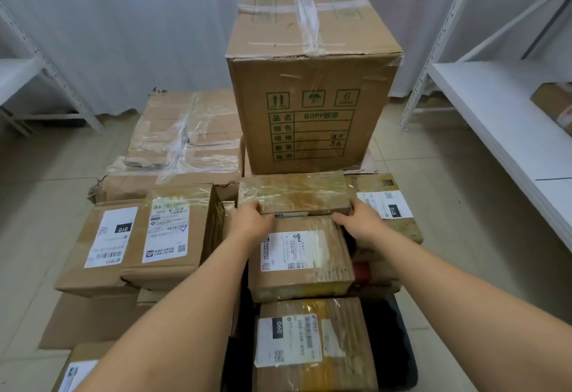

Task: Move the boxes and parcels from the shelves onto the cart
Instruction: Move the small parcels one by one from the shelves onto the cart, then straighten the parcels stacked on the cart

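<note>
In the head view, the left hand [252,216] and the right hand [360,216] grasp the near corners of a flat tape-wrapped parcel [294,193], fingers curled over its front edge. The parcel lies on the stack of boxes, just in front of the tall carton with green print [312,106] and partly over a labelled box [298,257] nearer the person. The cart itself is hidden under the load, so its edges cannot be judged. To seat this parcel well, it seems best to keep it level, push it flush against the tall carton's base, and let go only once it rests fully supported, not overhanging the labelled box. One more parcel [557,106] waits on the right-hand shelf [483,119].
</note>
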